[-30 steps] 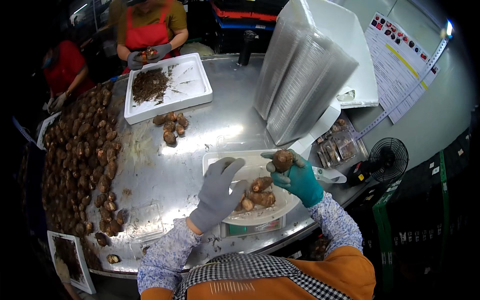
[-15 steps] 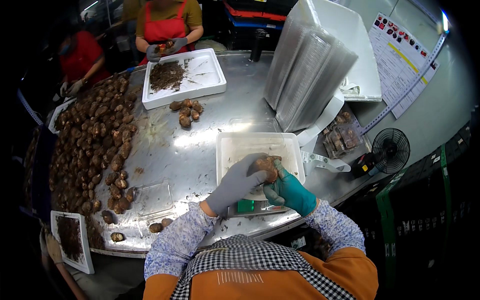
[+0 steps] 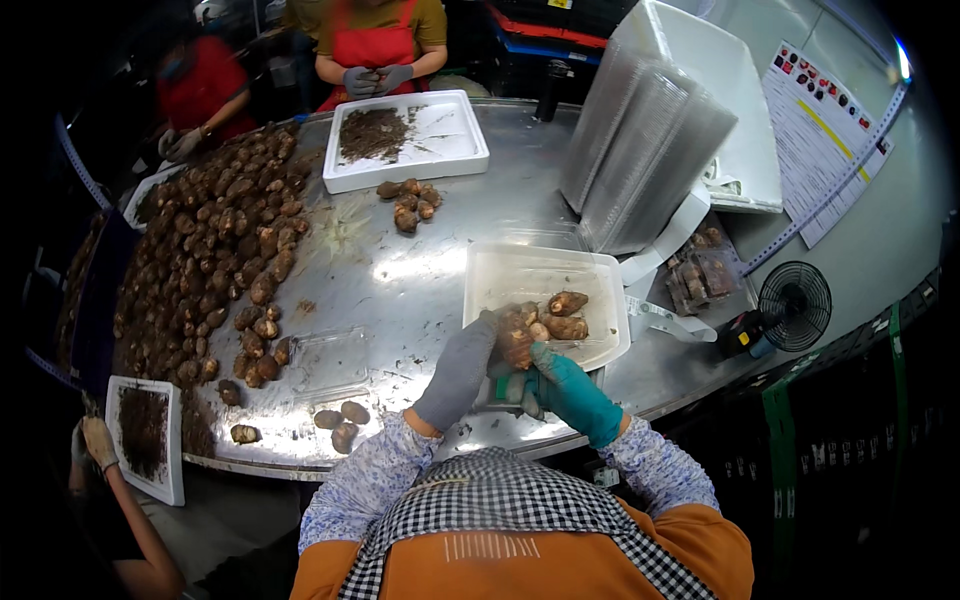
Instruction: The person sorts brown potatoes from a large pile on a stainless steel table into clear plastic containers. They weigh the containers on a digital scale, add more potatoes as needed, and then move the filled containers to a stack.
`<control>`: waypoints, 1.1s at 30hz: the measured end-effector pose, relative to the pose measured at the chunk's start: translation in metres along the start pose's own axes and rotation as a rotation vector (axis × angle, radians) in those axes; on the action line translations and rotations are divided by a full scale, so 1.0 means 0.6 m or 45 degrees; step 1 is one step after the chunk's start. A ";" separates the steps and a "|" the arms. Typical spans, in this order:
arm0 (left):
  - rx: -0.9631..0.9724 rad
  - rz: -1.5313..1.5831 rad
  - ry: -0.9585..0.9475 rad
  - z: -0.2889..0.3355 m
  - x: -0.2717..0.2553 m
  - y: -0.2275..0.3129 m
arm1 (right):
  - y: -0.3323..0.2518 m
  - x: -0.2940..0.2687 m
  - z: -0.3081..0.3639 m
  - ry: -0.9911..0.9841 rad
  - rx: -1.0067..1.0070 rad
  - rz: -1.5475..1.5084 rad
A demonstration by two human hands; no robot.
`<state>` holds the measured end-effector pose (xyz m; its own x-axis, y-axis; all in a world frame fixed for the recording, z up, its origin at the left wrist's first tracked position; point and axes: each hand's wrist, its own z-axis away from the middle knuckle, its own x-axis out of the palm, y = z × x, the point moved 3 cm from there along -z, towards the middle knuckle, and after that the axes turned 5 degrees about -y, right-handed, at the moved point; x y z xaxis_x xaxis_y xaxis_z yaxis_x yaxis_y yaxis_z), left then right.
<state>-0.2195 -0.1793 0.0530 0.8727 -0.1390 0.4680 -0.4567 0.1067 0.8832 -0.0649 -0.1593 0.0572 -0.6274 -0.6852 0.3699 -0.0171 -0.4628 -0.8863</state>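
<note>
Head view | our left hand [image 3: 462, 368], grey glove, fingers curled onto brown tuber [image 3: 516, 338] from its left | our right hand [image 3: 566, 388], teal glove, closed under same tuber | tuber held at near-left edge of clear plastic tray [image 3: 500, 275] | two more tubers [image 3: 566, 314] lie inside tray | tray sits on steel table [image 3: 400, 260]
</note>
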 end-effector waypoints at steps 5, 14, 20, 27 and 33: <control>0.074 -0.067 0.004 0.048 -0.033 -0.009 | 0.031 0.019 -0.009 -0.161 -0.009 -0.185; 0.075 -0.403 0.125 0.120 -0.061 0.004 | 0.072 0.051 -0.039 -0.216 0.018 -0.086; 0.207 -0.454 0.261 0.159 -0.095 -0.005 | 0.090 0.068 -0.057 0.082 -0.123 0.356; 0.433 -0.644 0.394 0.186 -0.113 -0.005 | 0.058 0.137 -0.078 0.254 -0.737 0.980; 0.515 -1.112 0.560 0.204 -0.133 -0.014 | 0.041 0.156 -0.108 0.115 -0.595 1.569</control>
<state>-0.3064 -0.2898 0.0121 0.8748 0.3681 -0.3149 0.4068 -0.2053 0.8901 -0.1749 -0.1984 0.0519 -0.4743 -0.4667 -0.7465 0.3446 0.6819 -0.6452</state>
